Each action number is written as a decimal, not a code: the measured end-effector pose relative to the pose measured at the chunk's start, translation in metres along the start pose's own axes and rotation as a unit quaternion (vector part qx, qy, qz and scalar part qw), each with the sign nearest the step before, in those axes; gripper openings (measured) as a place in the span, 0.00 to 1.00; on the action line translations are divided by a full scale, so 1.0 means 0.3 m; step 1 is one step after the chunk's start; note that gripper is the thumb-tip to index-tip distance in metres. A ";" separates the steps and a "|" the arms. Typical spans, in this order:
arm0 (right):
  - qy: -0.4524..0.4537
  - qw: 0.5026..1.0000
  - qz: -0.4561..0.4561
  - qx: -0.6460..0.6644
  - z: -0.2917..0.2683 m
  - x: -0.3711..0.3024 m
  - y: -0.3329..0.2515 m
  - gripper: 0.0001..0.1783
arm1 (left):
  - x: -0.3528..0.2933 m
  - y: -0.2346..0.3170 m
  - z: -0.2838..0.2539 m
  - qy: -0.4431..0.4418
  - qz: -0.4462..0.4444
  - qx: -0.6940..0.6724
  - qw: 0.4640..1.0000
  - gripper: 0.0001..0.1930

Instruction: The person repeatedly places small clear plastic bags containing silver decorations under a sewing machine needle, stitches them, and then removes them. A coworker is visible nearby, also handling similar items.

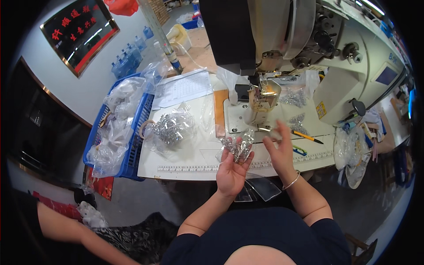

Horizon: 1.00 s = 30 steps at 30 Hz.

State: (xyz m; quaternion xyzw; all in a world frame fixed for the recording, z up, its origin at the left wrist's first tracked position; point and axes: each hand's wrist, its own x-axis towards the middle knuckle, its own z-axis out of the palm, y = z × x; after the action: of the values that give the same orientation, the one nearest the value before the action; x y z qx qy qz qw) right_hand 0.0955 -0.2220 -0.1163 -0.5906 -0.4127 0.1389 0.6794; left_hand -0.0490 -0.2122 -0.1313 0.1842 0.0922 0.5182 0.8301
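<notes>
Bag in palm [239, 147]: clear plastic with shiny silver pieces, resting on the left hand [232, 176] above the near edge of the table [176, 155]; one bag or two, cannot tell.
Left-hand state: palm up, fingers loosely curled into a cup, bag lying in it.
Right-hand state: right hand [281, 151] just right of the left, fingers spread, thumb well apart; I see nothing in it and no contact with the bag.
Support: cupped palm should carry the weight, in my judgement; slick plastic may slide, and small pieces could spill if the mouth is open. Mouth not legible from where I stand.
Right-hand approach: come in from the side; a light pinch on the plastic, not on the pieces, would likely disturb least.
Sewing machine [339, 86]: beyond both hands, needle end low over the table. Advisable to handle the bag on the near side, fingers clear of metal.
Second bag [171, 129]: left of the left hand and farther off, similar silver contents; best left separate.
Yellow pen [308, 137], green tool [299, 150]: right of the right hand; mind them when swinging that wrist outward.
</notes>
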 end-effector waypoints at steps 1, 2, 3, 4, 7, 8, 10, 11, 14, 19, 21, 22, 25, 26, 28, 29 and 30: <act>-0.035 0.995 -0.084 -0.048 -0.011 0.018 -0.028 0.20 | -0.002 0.005 0.004 -0.005 -0.010 0.015 1.000 0.23; -0.069 0.979 -0.167 -0.095 -0.029 0.045 -0.071 0.21 | -0.006 0.011 0.007 -0.009 -0.021 0.031 0.999 0.23; -0.098 0.953 -0.246 -0.144 -0.045 0.069 -0.099 0.21 | -0.010 0.010 0.016 -0.015 -0.036 0.046 0.998 0.23; -0.169 0.941 -0.262 -0.135 -0.043 0.090 -0.104 0.18 | -0.015 0.008 0.023 -0.021 -0.046 0.042 0.998 0.23; -0.345 0.917 -0.176 -0.100 -0.007 0.145 -0.176 0.15 | -0.015 0.005 0.023 -0.046 -0.058 0.098 0.992 0.23; -0.355 0.907 -0.195 -0.115 0.007 0.157 -0.181 0.13 | -0.017 0.004 0.024 -0.047 -0.057 0.087 0.993 0.22; -0.425 0.895 -0.094 -0.092 0.017 0.190 -0.192 0.12 | -0.011 0.010 0.013 -0.063 -0.068 0.084 0.992 0.22; -0.458 0.884 -0.044 -0.080 0.020 0.200 -0.195 0.11 | -0.007 0.013 0.010 -0.070 -0.074 0.083 0.991 0.22; -0.461 0.887 -0.016 -0.032 0.025 0.210 -0.164 0.10 | 0.004 0.018 0.013 -0.057 -0.099 0.036 0.993 0.23; -0.450 0.892 0.038 -0.016 0.028 0.207 -0.165 0.08 | 0.015 0.023 0.031 -0.056 -0.093 0.084 0.990 0.25; -0.442 0.895 0.058 0.000 0.023 0.210 -0.161 0.08 | 0.019 0.024 0.027 -0.065 -0.095 0.095 0.989 0.25; -0.440 0.896 0.055 -0.007 0.022 0.211 -0.157 0.08 | 0.022 0.025 0.026 -0.070 -0.097 0.099 0.988 0.25; -0.433 0.900 0.049 -0.026 0.024 0.208 -0.145 0.07 | 0.026 0.019 0.022 -0.074 -0.092 0.086 0.989 0.26; -0.429 0.902 0.049 -0.032 0.028 0.205 -0.143 0.07 | 0.027 0.016 0.020 -0.073 -0.089 0.078 0.990 0.26; -0.418 0.906 0.046 -0.044 0.029 0.199 -0.140 0.08 | 0.030 0.014 0.021 -0.076 -0.094 0.082 0.989 0.26; -0.414 0.908 0.041 -0.049 0.029 0.196 -0.138 0.08 | 0.031 0.013 0.022 -0.077 -0.096 0.085 0.989 0.26; -0.410 0.910 0.036 -0.053 0.032 0.194 -0.135 0.08 | 0.031 0.014 0.022 -0.074 -0.095 0.085 0.989 0.26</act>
State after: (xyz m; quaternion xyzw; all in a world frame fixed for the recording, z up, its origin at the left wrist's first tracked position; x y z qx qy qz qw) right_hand 0.1126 -0.1868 -0.0565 -0.5313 -0.6404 0.3710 0.4122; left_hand -0.0460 -0.2038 -0.1233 0.2826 0.0914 0.4123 0.8613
